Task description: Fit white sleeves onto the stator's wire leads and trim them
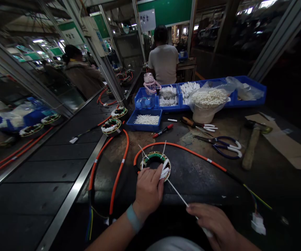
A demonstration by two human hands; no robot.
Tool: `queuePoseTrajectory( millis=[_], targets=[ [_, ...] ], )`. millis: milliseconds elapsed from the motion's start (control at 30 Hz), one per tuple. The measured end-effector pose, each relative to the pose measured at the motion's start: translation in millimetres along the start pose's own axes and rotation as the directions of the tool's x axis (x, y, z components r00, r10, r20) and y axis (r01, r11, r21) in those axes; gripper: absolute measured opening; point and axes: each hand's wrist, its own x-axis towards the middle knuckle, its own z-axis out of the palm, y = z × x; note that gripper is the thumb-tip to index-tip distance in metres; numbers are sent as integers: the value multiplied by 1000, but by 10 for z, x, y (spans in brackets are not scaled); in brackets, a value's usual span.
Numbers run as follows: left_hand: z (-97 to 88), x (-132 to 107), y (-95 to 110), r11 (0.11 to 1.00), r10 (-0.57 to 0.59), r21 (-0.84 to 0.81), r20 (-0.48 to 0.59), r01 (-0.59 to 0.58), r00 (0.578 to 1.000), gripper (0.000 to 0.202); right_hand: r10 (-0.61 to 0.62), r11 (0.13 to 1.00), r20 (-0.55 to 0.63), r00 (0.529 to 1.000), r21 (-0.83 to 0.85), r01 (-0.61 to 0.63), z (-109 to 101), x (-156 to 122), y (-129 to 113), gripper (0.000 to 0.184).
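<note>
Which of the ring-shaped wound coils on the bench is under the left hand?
The nearest coil, under the left hand, with an orange cable; the other two coils lie untouched by the conveyor.

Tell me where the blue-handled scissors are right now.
The blue-handled scissors lie on the dark workbench, right of centre, between the wooden-handled hammer and the orange cable.

Just past the left hand (148, 190), the orange cable (192, 152) looks like smooth, shiny plastic. Farther off, the hammer (252, 144) has a wood handle, and the blue trays (147, 120) look like plastic. The bench (197, 177) seems dark and matt.
</note>
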Motion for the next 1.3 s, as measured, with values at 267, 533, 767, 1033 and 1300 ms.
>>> queuePoseTrajectory(
  millis=[267,533,767,1033,1300],
  targets=[
    [-24,-23,48,982,-144,-126,-41,138,989,60,494,815,31,869,331,-476,468,690,281,20],
    [-70,15,39,980,-83,-186,-48,73,995,34,784,194,248,569,772,-605,478,806,318,32],
    [-46,9,44,980,-86,-183,-70,72,994,34,805,178,268,530,742,-647,477,864,364,36],
    [-55,2,36,980,-92,-184,-89,74,992,31,692,643,202,693,262,-719,421,1106,483,12],
    [-188,62,19,994,-86,-60,79,91,993,38,-153,881,258,954,-402,250,218,1203,416,25]
  ],
)
